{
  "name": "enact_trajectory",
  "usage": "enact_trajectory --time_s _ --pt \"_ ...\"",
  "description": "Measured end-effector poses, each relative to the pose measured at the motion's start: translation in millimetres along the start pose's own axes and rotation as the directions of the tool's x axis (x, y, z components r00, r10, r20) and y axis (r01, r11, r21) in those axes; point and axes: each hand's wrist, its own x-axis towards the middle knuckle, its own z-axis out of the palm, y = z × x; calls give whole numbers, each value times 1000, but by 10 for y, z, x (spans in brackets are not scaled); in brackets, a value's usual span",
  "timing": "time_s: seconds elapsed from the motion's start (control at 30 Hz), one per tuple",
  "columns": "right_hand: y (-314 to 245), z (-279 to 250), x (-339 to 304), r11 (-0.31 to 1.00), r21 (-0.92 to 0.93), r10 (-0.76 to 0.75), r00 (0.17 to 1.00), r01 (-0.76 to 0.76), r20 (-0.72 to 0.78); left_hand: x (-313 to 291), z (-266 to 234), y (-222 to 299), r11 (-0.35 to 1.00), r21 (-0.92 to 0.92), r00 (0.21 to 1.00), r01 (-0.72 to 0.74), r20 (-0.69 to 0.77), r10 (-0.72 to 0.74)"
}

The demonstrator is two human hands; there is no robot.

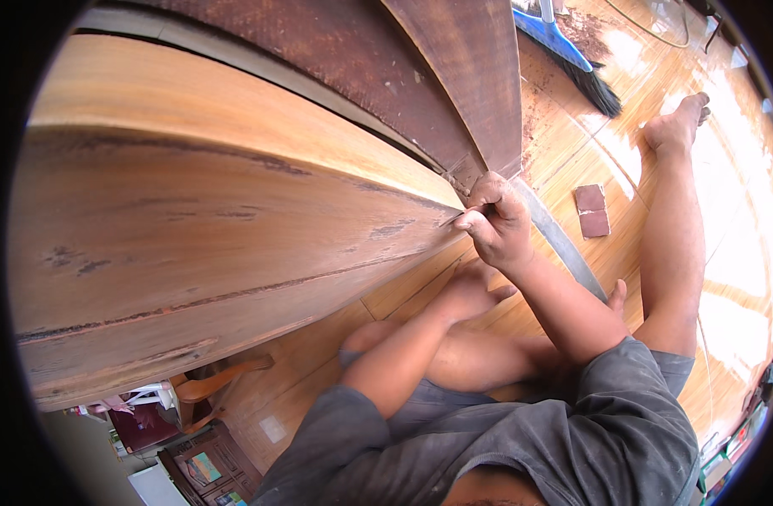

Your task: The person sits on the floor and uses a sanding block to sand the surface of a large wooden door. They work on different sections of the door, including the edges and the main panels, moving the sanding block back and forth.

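One large, partly stripped wooden panel point(193, 228) spans the left side; blue broom point(563, 46) at far right. Right hand point(500, 219) at the panel's right end, thumb and curled fingers drawn close, cannot tell what they pinch; left hand point(468, 293) nearer, thumb apart, other fingertips unclear. Smallest: creased reddish-brown sheet point(591, 201), right of both hands.

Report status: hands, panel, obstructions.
Right hand at edge of wooden panel, grip unclear. Left hand lower, fingers partly hidden. Brown pad, broom on floor, away from hands.

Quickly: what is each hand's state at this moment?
Left hand: thumb out, other fingers unclear; open or closed cannot be told.
Right hand: fingers curled at the end of the wooden panel; whether it holds something cannot be told.
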Motion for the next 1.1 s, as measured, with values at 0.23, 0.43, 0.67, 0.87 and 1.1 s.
enact_trajectory --time_s 0.23,0.43,0.67,0.87,1.1 --pt "5 24 44 987 77 -140 990 139 4 -60 15 36 985 -66 978 -159 -150 148" --pt "-21 36 -13 1000 -24 1 1000 -2 -29 2 32 -9 985 145 995 95 3 -96" --pt "18 36 -30 998 26 -56 998 57 -18 -58 -12 110 990 -52 986 -133 -106 127" --pt "6 32 -59 995 70 -71 995 76 -69 -5 -3 67 995 88 998 -54 -23 57" --pt "-10 4 -31 996 86 12 1000 -11 -7 42 85 -47 993 -74 996 -87 14 89"
